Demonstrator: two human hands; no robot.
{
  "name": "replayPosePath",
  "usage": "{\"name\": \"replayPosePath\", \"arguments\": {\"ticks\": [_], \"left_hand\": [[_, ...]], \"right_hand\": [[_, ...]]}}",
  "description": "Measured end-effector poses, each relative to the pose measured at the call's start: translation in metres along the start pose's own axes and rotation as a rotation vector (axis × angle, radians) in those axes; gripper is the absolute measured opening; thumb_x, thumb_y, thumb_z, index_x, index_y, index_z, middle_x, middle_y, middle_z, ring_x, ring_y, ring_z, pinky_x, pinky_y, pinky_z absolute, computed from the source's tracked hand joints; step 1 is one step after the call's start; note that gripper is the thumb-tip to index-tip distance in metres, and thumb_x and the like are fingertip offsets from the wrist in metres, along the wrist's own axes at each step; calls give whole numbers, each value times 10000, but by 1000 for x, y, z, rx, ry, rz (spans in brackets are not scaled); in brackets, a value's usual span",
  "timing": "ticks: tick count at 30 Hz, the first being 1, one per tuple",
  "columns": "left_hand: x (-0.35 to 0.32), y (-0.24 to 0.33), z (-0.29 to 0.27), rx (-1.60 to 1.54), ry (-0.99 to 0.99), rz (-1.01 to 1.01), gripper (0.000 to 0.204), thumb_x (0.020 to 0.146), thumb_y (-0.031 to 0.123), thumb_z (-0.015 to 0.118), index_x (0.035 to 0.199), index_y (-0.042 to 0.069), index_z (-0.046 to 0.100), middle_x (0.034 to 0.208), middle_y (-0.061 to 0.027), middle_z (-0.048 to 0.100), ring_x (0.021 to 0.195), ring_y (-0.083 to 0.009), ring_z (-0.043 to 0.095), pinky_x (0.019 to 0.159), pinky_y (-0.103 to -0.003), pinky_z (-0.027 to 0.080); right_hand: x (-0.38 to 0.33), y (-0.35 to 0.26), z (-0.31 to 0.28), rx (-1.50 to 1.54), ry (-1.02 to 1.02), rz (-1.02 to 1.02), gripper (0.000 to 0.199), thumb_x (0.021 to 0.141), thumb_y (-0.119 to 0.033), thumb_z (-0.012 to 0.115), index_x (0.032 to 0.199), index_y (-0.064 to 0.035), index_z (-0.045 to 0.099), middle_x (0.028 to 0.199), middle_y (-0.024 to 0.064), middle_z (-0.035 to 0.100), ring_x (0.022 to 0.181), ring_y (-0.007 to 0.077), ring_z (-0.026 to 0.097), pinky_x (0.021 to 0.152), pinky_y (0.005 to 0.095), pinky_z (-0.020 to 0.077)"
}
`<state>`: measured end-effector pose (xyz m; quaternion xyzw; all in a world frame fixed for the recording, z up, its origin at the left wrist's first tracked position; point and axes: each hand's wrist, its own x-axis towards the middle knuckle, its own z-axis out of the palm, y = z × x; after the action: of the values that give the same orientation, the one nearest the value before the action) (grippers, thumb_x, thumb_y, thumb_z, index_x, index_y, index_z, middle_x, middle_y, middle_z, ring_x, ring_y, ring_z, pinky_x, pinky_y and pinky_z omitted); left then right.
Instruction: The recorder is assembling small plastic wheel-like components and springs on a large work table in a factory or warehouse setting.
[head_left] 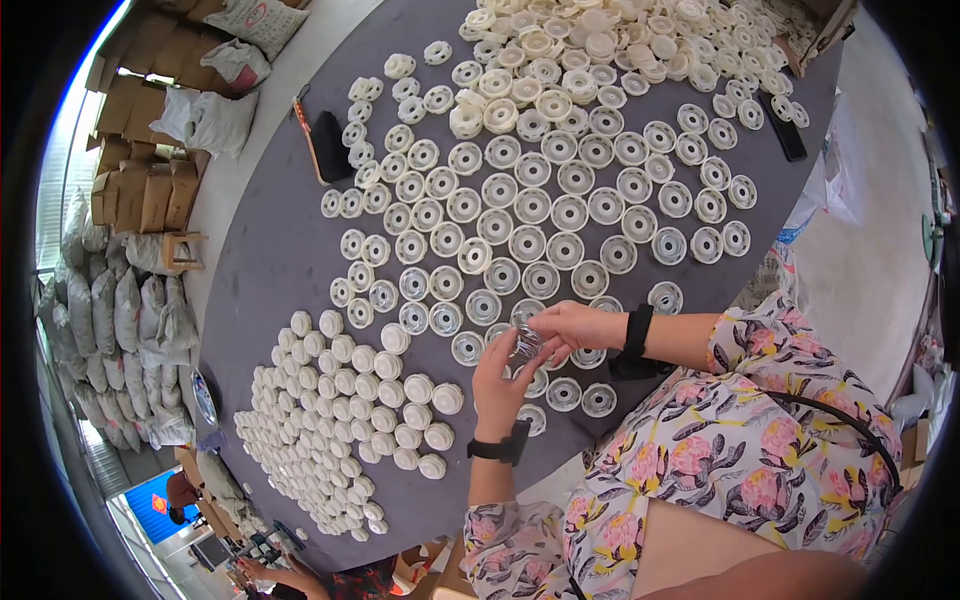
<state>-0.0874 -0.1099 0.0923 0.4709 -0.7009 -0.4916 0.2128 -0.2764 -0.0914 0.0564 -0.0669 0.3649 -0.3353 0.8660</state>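
Observation:
Between my two hands is a small shiny, ribbed piece [527,341], like a metal coil or a short stack of rings; its exact kind cannot be made out. The fingers of my left hand [494,388] close on its near left side. My right hand [572,326] pinches it from the right. Around and beneath the hands, many round cream-white plastic parts [527,243] lie in loose rows, each with a dark hole in the middle. Some of them, such as one by the right wrist [665,297], have a shiny ring inside.
Domed white parts [345,405] stand closely grouped on the grey table [270,240] to the left. A heap of loose cream parts [600,45] fills the far side, beside a cardboard box [815,30]. A black brush-like item [328,148] and a phone [783,128] lie near the edges.

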Motion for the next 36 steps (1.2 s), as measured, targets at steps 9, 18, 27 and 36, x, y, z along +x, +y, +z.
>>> {"name": "replayPosePath", "arguments": {"ticks": [9,18,27,36], "left_hand": [[-38,-41,-42,-588,90,-204,467,732,-95,619,1183,-35,512,1120,-137,580,927,-163,599,799,-253,491],[-59,-123,-115,-836,-292,-731,272,842,151,609,1029,-37,554,951,-124,624,837,-205,627,754,-305,521],[93,-236,-242,489,446,-2,476,718,194,700,1114,-31,561,977,-150,611,894,-257,585,797,-333,453],[57,-217,-187,315,449,156,350,778,157,654,1071,-5,554,968,-126,569,862,-240,524,789,-358,423]], "right_hand": [[36,27,49,-373,17,-106,403,786,-252,679,1045,1,502,899,45,568,803,119,571,622,227,473],[86,17,96,-595,467,-887,407,669,-177,766,970,-72,514,807,-5,536,733,88,504,630,263,425],[99,47,92,-839,680,-693,186,782,-122,600,941,-29,576,772,62,587,690,122,565,621,274,472],[124,17,59,-284,723,-707,191,803,-77,565,975,4,586,827,31,591,679,95,570,592,244,493]]}}
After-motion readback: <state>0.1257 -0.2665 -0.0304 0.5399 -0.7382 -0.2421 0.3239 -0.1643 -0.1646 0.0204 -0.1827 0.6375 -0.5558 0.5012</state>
